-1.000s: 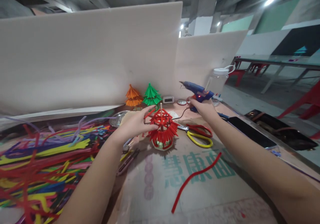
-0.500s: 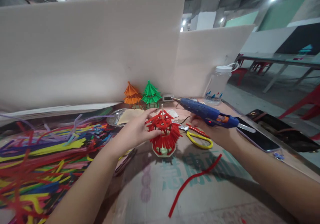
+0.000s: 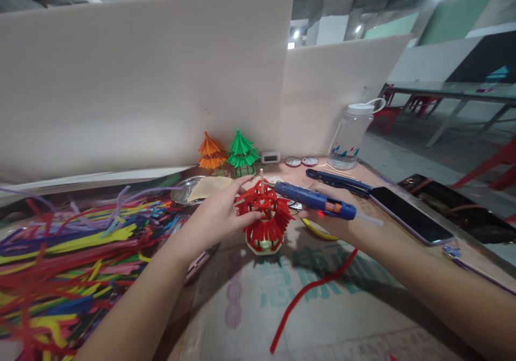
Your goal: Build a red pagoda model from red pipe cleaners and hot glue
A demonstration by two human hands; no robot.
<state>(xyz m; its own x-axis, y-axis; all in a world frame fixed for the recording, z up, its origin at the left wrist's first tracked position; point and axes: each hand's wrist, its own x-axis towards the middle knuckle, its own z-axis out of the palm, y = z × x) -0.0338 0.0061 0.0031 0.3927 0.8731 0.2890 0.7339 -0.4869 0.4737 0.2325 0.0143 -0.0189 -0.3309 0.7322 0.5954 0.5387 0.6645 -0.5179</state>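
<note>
Two hands busy: our left hand (image 3: 220, 218) grasps the red pagoda (image 3: 266, 221), right hand (image 3: 338, 225) clenches the glue gun (image 3: 314, 202); we reckon that hot nozzle (image 3: 278, 187) could easily burn us.

Watching from my remote seat, I read the red pagoda (image 3: 264, 218) as fuzzy chenille stems, matt and bristly, on a pale base whose material I cannot tell. The glue gun (image 3: 314, 202) is blue plastic with a slight sheen and an orange plastic part. The heap of stems (image 3: 72, 248) has the same soft nap. The cardboard sheet (image 3: 322, 318) looks matt, scuffed and printed. I see clear plastic in the bottle (image 3: 350, 135), glossy black glass on the phone (image 3: 411, 216), shiny metal in the dish (image 3: 181, 191), and a flat, matt white on the board (image 3: 141, 81).
</note>
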